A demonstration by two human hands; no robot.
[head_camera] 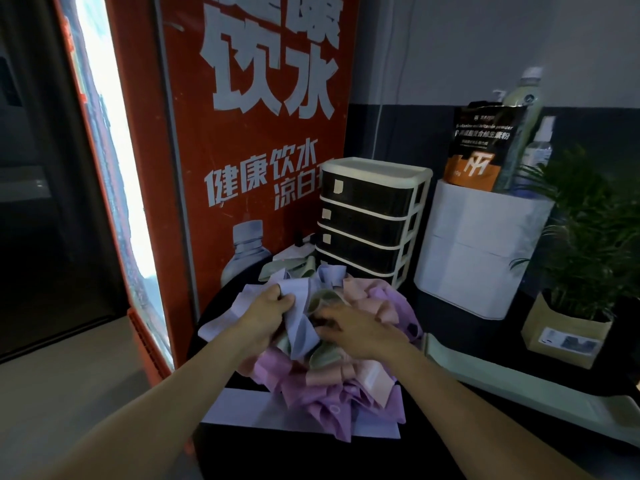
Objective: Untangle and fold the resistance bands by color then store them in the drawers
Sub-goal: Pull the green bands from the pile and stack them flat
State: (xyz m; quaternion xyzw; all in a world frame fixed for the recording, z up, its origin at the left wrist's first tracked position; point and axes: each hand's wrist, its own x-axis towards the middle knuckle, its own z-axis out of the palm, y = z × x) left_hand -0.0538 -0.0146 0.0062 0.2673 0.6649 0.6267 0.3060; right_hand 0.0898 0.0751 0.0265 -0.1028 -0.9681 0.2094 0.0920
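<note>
Head view. Bands (332, 382): tangled heap of lilac, purple, pink and green strips, on a dark tabletop (460, 306), directly in front of the drawers (372, 220).
Left hand (266, 311): fingers curled, clamped on a lilac band (299, 327) at the heap's top.
Right hand (349, 327): laid on the heap, fingers loosely spread, gripping nothing that can be made out.
Drawers: cream frame, four dark fronts visible, all closed; contents cannot be told.
White sheet (242, 407): under the heap's near edge.
Red cooler (256, 140): left of the drawers, white lettering and a bottle picture on its side, lit glass front.
White bin (481, 251): right of the drawers, holding a dark pouch (483, 150), a pale bottle (523, 105) and a spray bottle (538, 147).
Potted plant (588, 237): further right, in a brown paper wrap.
Wall (450, 46): behind the drawers, grey above, dark below.
</note>
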